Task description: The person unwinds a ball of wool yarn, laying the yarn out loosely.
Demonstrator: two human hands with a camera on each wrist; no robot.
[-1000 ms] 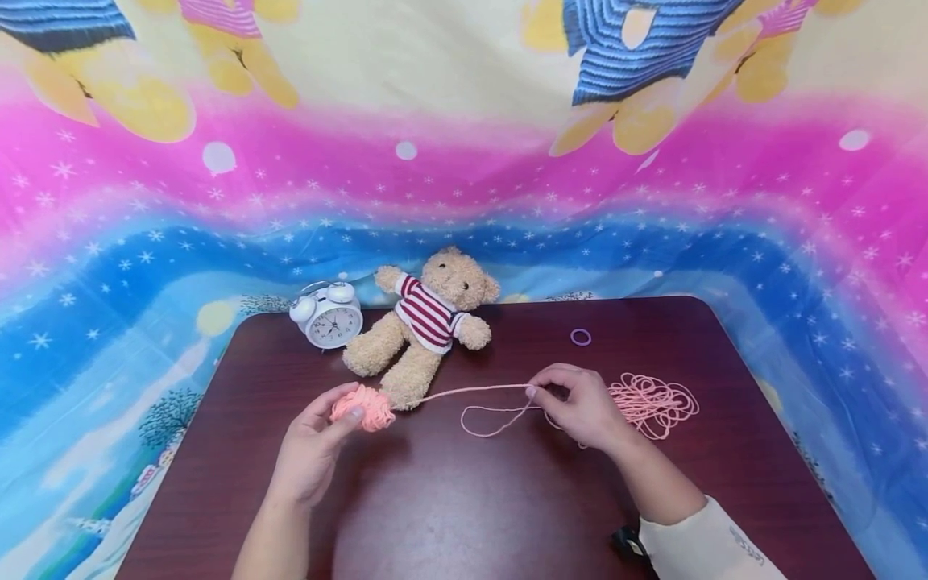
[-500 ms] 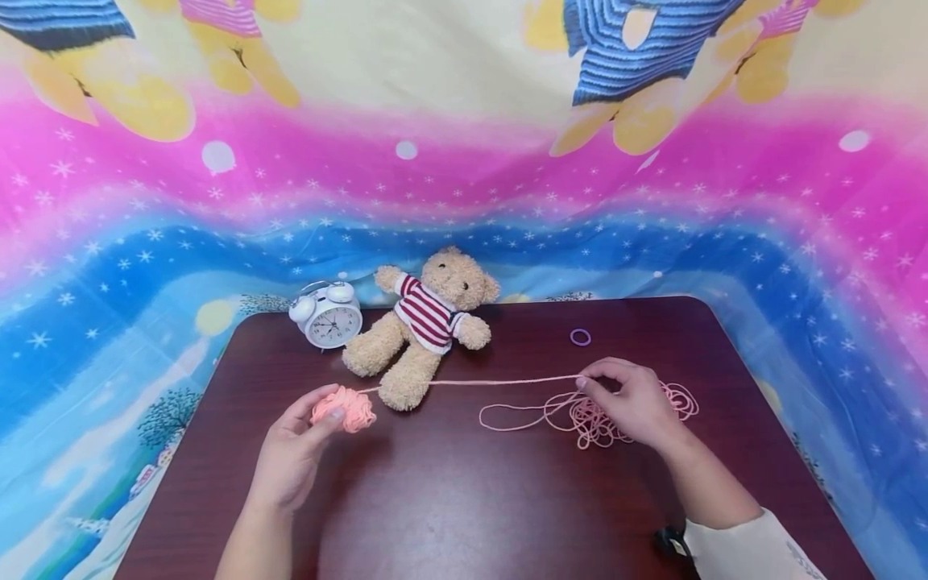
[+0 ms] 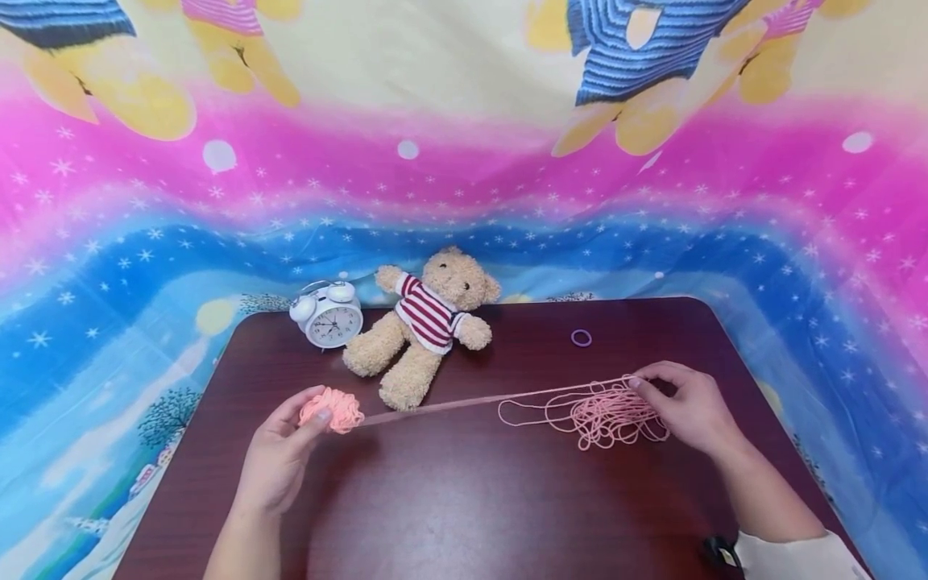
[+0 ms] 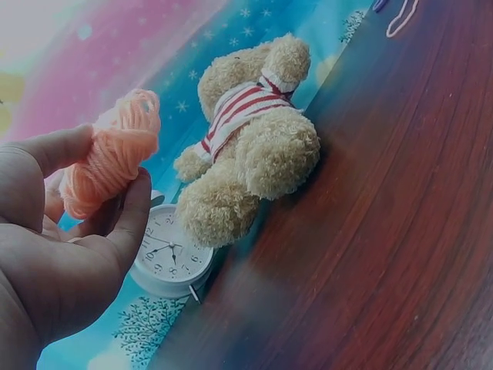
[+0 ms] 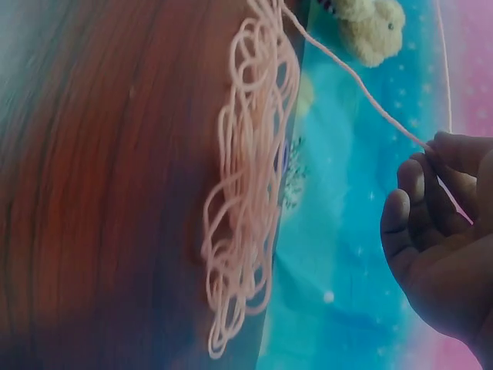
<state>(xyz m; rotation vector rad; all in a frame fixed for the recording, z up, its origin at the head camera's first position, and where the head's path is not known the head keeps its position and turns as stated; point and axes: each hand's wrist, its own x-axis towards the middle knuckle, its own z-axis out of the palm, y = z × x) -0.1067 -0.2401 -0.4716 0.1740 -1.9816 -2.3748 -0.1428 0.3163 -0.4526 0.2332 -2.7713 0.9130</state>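
Note:
Between its thumb and fingers my left hand [image 3: 274,461] holds a small wound ball of peach yarn [image 3: 335,409], raised in front of the teddy bear; the left wrist view shows the ball [image 4: 112,158] gripped from both sides. A strand [image 3: 464,402], blurred near the ball, runs across to my right hand [image 3: 689,409], where thumb and index finger pinch it. Below and beside that hand, a tangled heap of loose yarn [image 3: 609,417] lies on the table. In the right wrist view, yarn rises from the heap [image 5: 250,154] to the pinching fingertips [image 5: 447,144].
A teddy bear [image 3: 428,318] in a striped shirt lies at the back of the dark wooden table [image 3: 464,499]. Left of it stands a white alarm clock [image 3: 332,322]. A purple ring [image 3: 582,338] sits near the back right. Patterned cloth [image 3: 464,193] hangs behind.
My right hand has moved right, drawing out a longer strand and uncovering more of the loose heap. My left hand, with the yarn ball, has shifted slightly left.

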